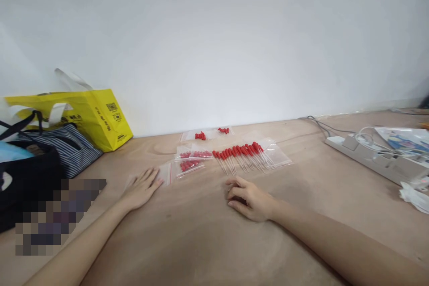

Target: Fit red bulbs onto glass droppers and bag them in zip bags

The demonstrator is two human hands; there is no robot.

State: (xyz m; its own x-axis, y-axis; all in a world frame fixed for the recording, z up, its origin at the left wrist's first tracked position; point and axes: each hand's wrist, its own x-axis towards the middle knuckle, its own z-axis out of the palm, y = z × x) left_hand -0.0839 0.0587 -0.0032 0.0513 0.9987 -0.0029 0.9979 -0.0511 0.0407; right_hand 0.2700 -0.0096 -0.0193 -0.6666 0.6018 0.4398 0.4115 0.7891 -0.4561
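Note:
My left hand [142, 188] lies flat on the table, fingers stretched out, its tips by an empty-looking clear zip bag [165, 173]. Near the middle, my right hand [250, 199] rests on its side with fingers loosely curled and apart, nothing visible in it. Just beyond it lies a row of white sticks with red tips [239, 152], partly over a clear plastic bag [279, 156]. Left of the row, small zip bags [189, 167] hold red-tipped pieces. Farther back, more red-tipped pieces [200, 136] lie on or in clear bags against the wall.
At left stand a yellow bag [115, 120], a striped pouch [75, 149] and a black bag [30, 187], with a blurred-out flat item before them. A white power strip [375, 161] with cables, a picture sheet [404, 138] and a crumpled tissue [415, 196] are at right.

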